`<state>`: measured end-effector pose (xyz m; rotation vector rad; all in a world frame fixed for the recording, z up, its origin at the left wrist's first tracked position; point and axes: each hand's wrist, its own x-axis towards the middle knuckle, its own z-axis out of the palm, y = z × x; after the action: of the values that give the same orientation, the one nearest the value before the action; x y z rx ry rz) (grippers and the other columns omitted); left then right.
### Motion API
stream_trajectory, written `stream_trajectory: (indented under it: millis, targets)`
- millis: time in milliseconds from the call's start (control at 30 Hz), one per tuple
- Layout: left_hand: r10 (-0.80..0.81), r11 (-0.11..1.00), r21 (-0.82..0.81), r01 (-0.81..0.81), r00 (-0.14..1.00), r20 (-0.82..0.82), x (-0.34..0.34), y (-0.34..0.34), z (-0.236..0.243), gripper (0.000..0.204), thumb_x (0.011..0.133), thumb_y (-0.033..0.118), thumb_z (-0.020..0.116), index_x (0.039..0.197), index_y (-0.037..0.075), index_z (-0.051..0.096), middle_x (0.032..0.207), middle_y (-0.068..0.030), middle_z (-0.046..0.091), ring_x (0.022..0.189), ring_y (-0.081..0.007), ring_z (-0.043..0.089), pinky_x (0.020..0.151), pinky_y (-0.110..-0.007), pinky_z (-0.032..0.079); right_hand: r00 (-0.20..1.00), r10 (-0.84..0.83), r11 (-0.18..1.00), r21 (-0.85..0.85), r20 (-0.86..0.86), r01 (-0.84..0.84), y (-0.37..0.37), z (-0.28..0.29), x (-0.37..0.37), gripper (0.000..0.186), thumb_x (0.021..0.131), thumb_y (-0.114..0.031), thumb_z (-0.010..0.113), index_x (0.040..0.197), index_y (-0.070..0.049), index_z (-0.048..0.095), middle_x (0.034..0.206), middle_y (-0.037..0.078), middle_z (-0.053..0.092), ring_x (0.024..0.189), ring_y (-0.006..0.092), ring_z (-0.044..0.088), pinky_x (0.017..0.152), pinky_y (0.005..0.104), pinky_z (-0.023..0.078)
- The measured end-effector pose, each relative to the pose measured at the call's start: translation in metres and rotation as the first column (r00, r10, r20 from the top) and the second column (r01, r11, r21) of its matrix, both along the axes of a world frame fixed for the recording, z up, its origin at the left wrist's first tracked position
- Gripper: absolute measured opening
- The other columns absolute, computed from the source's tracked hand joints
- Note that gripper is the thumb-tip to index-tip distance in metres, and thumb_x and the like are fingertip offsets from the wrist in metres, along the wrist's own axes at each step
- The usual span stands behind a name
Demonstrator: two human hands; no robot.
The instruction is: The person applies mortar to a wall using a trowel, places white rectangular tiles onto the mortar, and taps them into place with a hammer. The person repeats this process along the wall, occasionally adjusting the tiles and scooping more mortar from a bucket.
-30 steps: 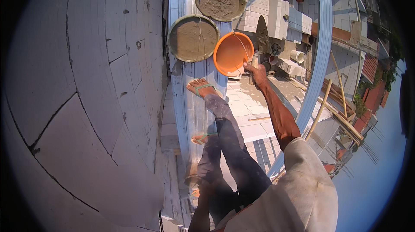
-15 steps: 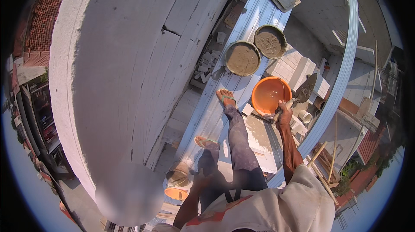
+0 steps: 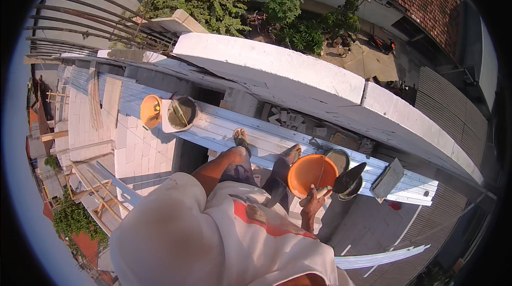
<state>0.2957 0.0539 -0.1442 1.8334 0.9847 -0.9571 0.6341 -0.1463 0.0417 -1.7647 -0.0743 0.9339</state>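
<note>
My right hand (image 3: 312, 207) is closed around the handle of a trowel (image 3: 349, 178) and seems to grip the thin wire handle of an orange bucket (image 3: 305, 175) as well. The bucket hangs beside my right foot, its inside bare of mortar as far as I can see. The trowel's dark blade lies across the view of a dark bucket (image 3: 352, 194). Behind that stands another mortar bucket (image 3: 341, 158), partly covered by the orange one. My left hand (image 3: 234, 156) rests over my bent left knee, holding nothing; its fingers show only in part.
My feet are on a ribbed metal plank (image 3: 213, 131) alongside a white block wall (image 3: 277, 65). A mortar bucket (image 3: 181, 113) with a stick and an orange container (image 3: 149, 110) stand to the left. A grey slab (image 3: 388, 180) lies at the right end. A lower floor shows beyond the plank.
My view has swung round, so the wall now runs across the top. The orange bucket and trowel stay in my right hand, now close by the two mortar buckets. My left hand stays at the knee.
</note>
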Motion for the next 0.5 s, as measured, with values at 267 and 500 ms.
stream_trajectory:
  millis: [267, 500]
  targets:
    - [0.668, 0.607, -0.134, -0.783, 0.412, 0.619, -0.052, -0.022, 0.045, 0.038, 0.09, 0.024, 0.062, 0.114, -0.004, 0.071, 0.103, -0.0214, 0.073, 0.096, -0.0343, 0.07, 0.085, -0.043, 0.053, 0.719, 0.691, 0.715, 0.073, 0.074, -0.695, 0.102, 0.019, -0.075, 0.025, 0.094, -0.016, 0.077, 0.113, -0.001, 0.069, 0.096, 0.003, 0.072, 0.082, 0.0111, 0.065, 0.075, 0.0307, 0.052]
    - [0.914, 0.145, -0.577, -0.804, -0.115, 0.39, -0.125, -0.06, -0.011, 0.03, 0.095, 0.027, 0.065, 0.108, 0.001, 0.071, 0.089, -0.0114, 0.069, 0.082, -0.0208, 0.067, 0.071, -0.034, 0.053, 0.161, 0.987, 0.162, -0.134, 0.021, -0.978, 0.224, 0.07, -0.186, 0.036, 0.09, -0.024, 0.076, 0.116, -0.001, 0.068, 0.101, 0.011, 0.076, 0.092, 0.0192, 0.071, 0.085, 0.0375, 0.056]
